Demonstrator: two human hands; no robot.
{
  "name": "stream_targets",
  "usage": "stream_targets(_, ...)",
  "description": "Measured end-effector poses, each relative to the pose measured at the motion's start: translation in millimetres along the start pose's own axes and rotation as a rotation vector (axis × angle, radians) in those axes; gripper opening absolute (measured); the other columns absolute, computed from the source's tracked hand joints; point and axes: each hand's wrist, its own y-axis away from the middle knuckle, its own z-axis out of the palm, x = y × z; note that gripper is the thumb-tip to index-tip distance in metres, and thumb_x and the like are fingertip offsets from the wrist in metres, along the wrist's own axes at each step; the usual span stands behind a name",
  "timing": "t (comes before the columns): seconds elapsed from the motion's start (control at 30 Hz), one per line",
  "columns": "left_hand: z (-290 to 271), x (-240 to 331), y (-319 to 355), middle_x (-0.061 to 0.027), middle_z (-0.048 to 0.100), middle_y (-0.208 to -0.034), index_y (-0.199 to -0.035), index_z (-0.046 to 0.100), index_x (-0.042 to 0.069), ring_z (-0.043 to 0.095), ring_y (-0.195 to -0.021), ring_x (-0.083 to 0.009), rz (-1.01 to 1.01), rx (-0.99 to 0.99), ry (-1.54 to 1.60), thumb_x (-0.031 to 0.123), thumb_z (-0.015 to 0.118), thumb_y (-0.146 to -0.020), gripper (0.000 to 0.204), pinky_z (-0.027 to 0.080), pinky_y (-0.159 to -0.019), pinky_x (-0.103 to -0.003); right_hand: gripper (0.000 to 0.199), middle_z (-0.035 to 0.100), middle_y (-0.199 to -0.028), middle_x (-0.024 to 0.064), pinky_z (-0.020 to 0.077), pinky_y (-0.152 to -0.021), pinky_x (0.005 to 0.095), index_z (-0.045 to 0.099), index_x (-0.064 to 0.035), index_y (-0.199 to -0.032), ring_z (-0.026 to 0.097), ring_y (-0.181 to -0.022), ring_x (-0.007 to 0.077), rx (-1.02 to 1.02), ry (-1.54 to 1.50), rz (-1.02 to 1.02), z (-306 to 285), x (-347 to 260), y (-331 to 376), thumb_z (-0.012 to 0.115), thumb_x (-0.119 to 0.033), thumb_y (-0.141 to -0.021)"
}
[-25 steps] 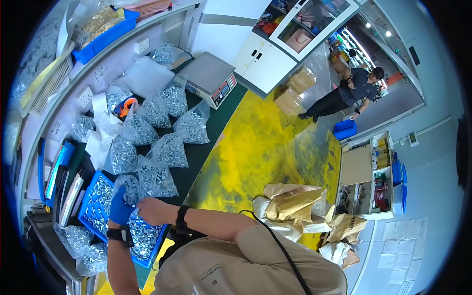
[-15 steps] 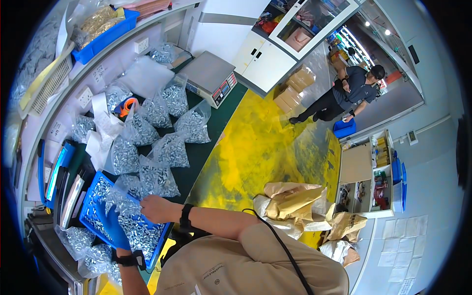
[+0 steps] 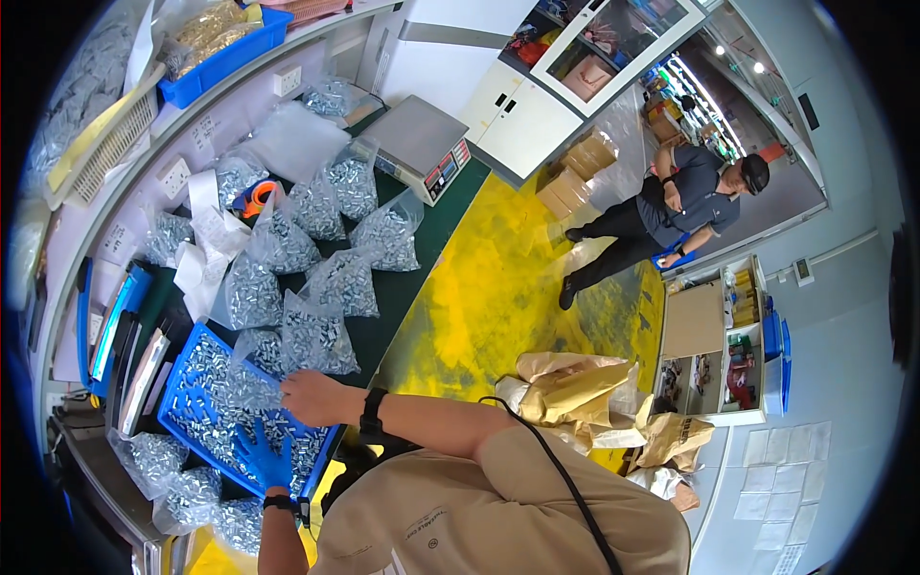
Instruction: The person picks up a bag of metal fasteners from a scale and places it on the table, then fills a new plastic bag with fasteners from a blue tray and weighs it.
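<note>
A blue tray [image 3: 174,433] holds many small silvery metal fittings [image 3: 213,369]. My left hand [image 3: 262,458], in a blue glove, rests on the fittings near the tray's front edge with its fingers spread. My bare right hand [image 3: 316,398] is closed at the tray's right side, gripping the edge of a clear plastic bag [image 3: 247,385]. The bag lies over the fittings between my hands; how full it is, I cannot make out. Just beyond the right hand stands a filled bag of fittings [image 3: 316,340].
Several more filled bags [image 3: 345,283] crowd the dark green bench, with a tape dispenser [image 3: 257,198] and a scale [image 3: 417,144] farther back. Files [image 3: 120,326] stand left of the tray. Paper sacks [image 3: 575,398] lie on the floor; another person [image 3: 680,201] stands beyond.
My left hand has moved right and nearer across the tray, its fingers spreading. A blue patch of tray bottom now shows where it was. The other person has stepped closer.
</note>
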Motion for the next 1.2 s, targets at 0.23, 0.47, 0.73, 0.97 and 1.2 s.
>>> stream_targets(0.23,-14,26,8,-0.0182,0.024,-0.159,-0.142,0.051,0.021,0.021,-0.143,-0.0486,0.108,-0.028,-0.112,0.057,0.067,-0.082,0.072,0.020,-0.115,-0.061,0.010,0.057,-0.085,0.0092,0.0481,-0.073,0.0395,0.060,-0.0071,-0.074,0.058,-0.084,0.0286,0.022,-0.006,0.012,4,-1,3,0.064,-0.016,-0.076)
stream_targets(0.47,-13,22,-21,-0.0208,0.034,-0.152,-0.137,0.057,0.020,0.030,-0.137,-0.0482,0.018,0.075,-0.099,0.046,0.069,-0.084,0.060,0.032,-0.109,-0.057,0.008,0.060,-0.090,0.0097,0.0486,-0.076,0.0421,0.065,-0.0073,-0.079,0.060,-0.090,0.0296,-0.073,-0.033,0.051,0,4,2,0.063,-0.015,-0.077)
stream_targets(0.73,2,8,-34,-0.0218,0.044,-0.141,-0.127,0.062,0.013,0.049,-0.118,-0.0422,-0.080,0.072,-0.071,0.033,0.068,-0.087,0.045,0.050,-0.088,-0.051,0.008,0.058,-0.085,0.0107,0.0492,-0.073,0.0421,0.061,-0.0058,-0.073,0.058,-0.086,0.0302,0.006,-0.044,0.048,-2,-2,7,0.061,-0.013,-0.076)
stream_targets(0.97,42,-63,-64,-0.0136,0.062,-0.112,-0.124,0.063,0.009,0.062,-0.096,-0.0303,-0.009,-0.024,0.094,0.025,0.068,-0.087,0.040,0.053,-0.076,-0.046,0.010,0.063,-0.088,0.0124,0.0502,-0.073,0.0439,0.066,-0.0054,-0.072,0.062,-0.087,0.0318,-0.023,-0.034,0.104,-1,2,4,0.061,-0.014,-0.076)
stream_targets(1.2,26,-103,-76,-0.0074,0.063,-0.116,-0.125,0.059,0.001,0.062,-0.095,-0.0199,-0.681,-0.429,1.367,0.017,0.066,-0.087,0.042,0.052,-0.077,-0.036,0.013,0.064,-0.078,0.0152,0.0519,-0.067,0.0464,0.068,-0.0058,-0.069,0.065,-0.077,0.0346,0.042,-0.048,0.094,6,9,1,0.061,-0.015,-0.075)
